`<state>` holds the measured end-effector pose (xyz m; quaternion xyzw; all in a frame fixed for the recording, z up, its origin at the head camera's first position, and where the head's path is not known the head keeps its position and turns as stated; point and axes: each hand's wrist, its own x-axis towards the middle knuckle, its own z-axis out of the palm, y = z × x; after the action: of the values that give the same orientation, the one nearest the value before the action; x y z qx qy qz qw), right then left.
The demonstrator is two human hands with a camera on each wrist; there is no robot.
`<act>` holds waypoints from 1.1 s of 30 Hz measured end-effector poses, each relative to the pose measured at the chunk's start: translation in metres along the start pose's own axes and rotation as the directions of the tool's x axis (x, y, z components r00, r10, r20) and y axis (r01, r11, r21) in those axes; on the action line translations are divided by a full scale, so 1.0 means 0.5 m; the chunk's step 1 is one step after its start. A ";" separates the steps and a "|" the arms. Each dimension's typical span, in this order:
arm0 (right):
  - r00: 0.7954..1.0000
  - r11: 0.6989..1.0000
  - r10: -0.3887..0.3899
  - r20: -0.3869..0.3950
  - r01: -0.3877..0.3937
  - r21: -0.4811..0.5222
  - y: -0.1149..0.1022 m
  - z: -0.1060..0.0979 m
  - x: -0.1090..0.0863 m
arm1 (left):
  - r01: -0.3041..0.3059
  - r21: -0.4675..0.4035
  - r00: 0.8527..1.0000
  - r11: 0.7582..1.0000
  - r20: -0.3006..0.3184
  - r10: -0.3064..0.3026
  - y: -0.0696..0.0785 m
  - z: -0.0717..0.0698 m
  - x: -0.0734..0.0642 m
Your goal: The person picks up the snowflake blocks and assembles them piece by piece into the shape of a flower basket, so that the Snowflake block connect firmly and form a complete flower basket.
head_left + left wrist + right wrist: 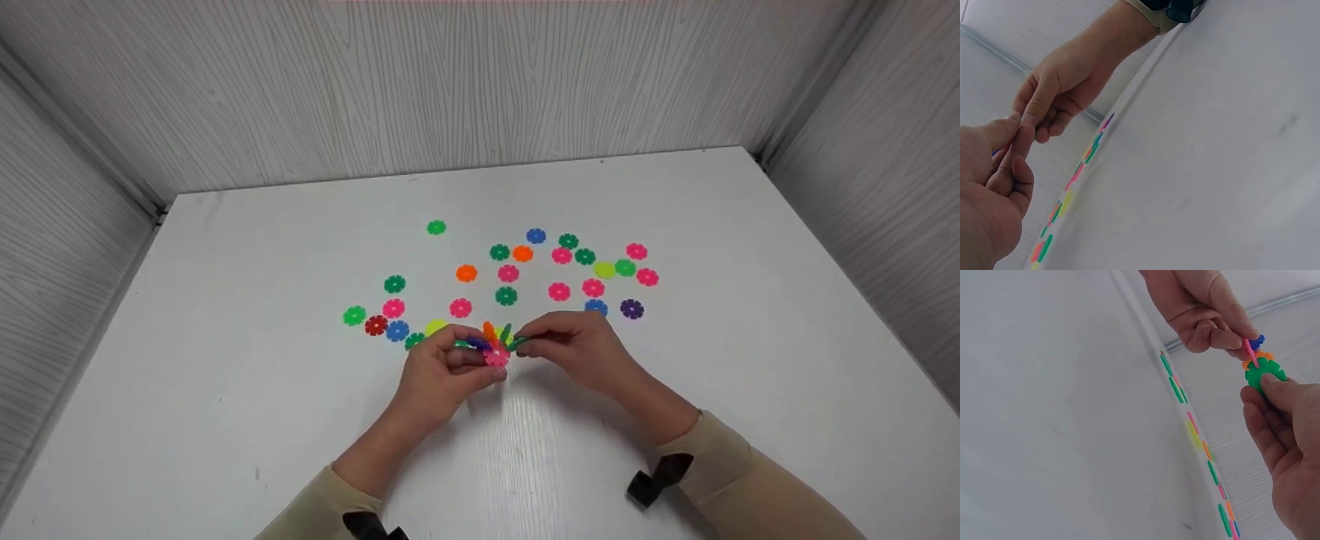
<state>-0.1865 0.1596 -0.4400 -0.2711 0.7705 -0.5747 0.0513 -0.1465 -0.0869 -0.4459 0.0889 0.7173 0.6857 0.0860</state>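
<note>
Extends left forearm (381, 454) and right forearm (654, 405) forward, angled inward, with skin exposed between beige sleeves (739, 476) and hands. Holds left hand (442, 371) in a pinch, with left index finger (450, 334) arched above and left thumb (478, 379) stretched out below. Folds remaining left-hand fingers (1008, 183) toward the palm, per left wrist view. Holds right hand (581, 346) just right of left hand, back of hand upward, pinching, with fingertips directed at left hand. Shows right thumb (1283, 392) nearly straight in right wrist view, with other right-hand fingers (1266, 424) bent below it. Cannot verify fingertip contact between hands.
</note>
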 end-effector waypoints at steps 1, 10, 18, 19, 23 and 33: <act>1.000 1.000 0.005 0.001 -0.005 0.010 -0.001 0.000 0.000 | -0.003 0.002 1.000 1.000 0.002 0.003 0.000 -0.001 0.000; 1.000 0.997 -0.011 0.016 0.010 0.072 -0.019 0.003 -0.001 | -0.059 -0.076 0.998 0.995 0.028 0.062 0.002 -0.005 -0.001; 1.000 0.999 0.019 0.021 -0.020 0.034 -0.025 -0.003 0.003 | -0.057 -0.094 0.998 0.994 0.013 0.058 -0.001 -0.001 0.003; 0.999 0.999 0.032 0.029 -0.033 0.029 -0.024 -0.007 0.004 | -0.055 -0.090 0.998 0.994 0.008 0.056 -0.001 -0.001 0.003; 0.996 0.996 0.085 0.017 -0.085 -0.020 -0.010 -0.044 0.010 | -0.063 -0.077 0.997 0.995 -0.043 0.060 0.001 -0.010 0.004; 0.941 0.910 0.315 -0.125 -0.337 -0.241 0.064 -0.133 0.003 | -0.043 -0.108 0.994 0.993 -0.105 0.032 -0.004 -0.025 0.009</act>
<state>-0.2252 0.2223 -0.4465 -0.1189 0.8747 -0.4633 0.0786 -0.1539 -0.0981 -0.4475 0.0620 0.6802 0.7293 0.0407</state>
